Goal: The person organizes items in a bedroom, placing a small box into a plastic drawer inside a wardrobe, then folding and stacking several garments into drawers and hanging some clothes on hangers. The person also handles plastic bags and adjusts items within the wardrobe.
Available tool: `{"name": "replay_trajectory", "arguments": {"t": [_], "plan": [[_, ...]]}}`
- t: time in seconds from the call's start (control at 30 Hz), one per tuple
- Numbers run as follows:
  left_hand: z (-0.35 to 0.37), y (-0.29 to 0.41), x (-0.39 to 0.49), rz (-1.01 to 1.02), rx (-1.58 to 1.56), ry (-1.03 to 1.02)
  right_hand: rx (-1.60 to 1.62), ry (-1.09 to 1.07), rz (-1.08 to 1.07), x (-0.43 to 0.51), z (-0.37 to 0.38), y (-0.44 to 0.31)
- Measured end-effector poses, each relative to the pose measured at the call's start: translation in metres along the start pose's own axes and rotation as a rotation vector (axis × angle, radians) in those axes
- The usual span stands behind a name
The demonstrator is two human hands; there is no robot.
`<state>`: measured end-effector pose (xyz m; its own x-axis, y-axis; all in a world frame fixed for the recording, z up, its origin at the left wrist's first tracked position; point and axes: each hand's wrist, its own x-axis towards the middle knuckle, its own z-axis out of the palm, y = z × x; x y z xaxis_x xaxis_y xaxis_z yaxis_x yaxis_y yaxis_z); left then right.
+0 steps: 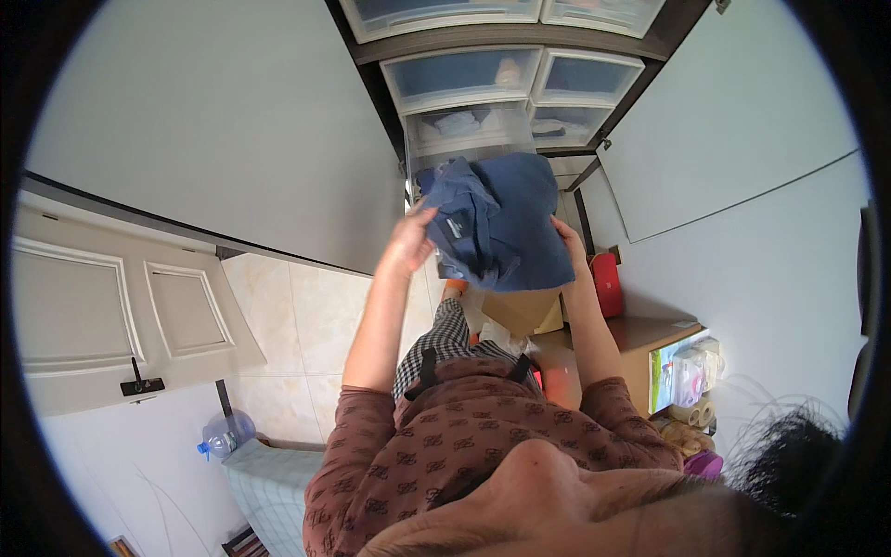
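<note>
A folded dark blue garment (pixel 525 216) with a collar and a small neck label is held up between my two hands. My left hand (pixel 412 240) grips its collar side at the left edge. On the opposite edge, my right hand (pixel 569 240) has its fingers partly hidden by the cloth. Just beyond, a clear plastic drawer (pixel 470 143) is pulled out of the cabinet, and the garment covers its near part. Pale blue and white cloth (pixel 458 123) shows at the drawer's back. Some darker cloth sits under the garment's left side.
More clear-fronted drawers (pixel 463 75) fill the cabinet around the pulled-out one. Large grey-green cabinet doors stand open at left (pixel 209 125) and right (pixel 731 118). A cardboard box (pixel 518 311) is on the floor by my legs. At right are a red box (pixel 607 285) and a brown tabletop (pixel 626 333).
</note>
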<state>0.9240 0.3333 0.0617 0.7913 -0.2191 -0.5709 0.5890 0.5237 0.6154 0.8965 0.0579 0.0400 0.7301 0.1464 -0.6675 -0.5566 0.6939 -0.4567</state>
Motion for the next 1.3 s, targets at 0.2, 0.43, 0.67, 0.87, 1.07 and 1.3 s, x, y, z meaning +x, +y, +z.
{"name": "replay_trajectory", "arguments": {"t": [0.2,0.43,0.67,0.87,1.07,1.3], "plan": [[-0.053,0.052,-0.016,0.057,-0.151,-0.100,0.242,-0.156,-0.083,-0.028,-0.036,0.002],[-0.056,0.041,-0.029,-0.037,-0.371,0.041,0.194,0.013,-0.351,-0.053,-0.067,-0.016],[-0.047,0.039,-0.027,-0.187,-0.436,0.026,0.212,-0.052,-0.365,-0.083,-0.081,-0.032],[-0.046,0.028,-0.015,-0.146,-0.327,-0.093,0.213,0.037,-0.222,-0.089,-0.076,-0.034],[0.047,-0.062,-0.021,-0.098,0.151,0.232,-0.154,0.175,-0.303,-0.076,-0.029,0.023],[0.067,-0.126,-0.031,0.174,0.695,-0.175,-0.865,0.209,-0.795,-0.055,-0.010,0.133]]}}
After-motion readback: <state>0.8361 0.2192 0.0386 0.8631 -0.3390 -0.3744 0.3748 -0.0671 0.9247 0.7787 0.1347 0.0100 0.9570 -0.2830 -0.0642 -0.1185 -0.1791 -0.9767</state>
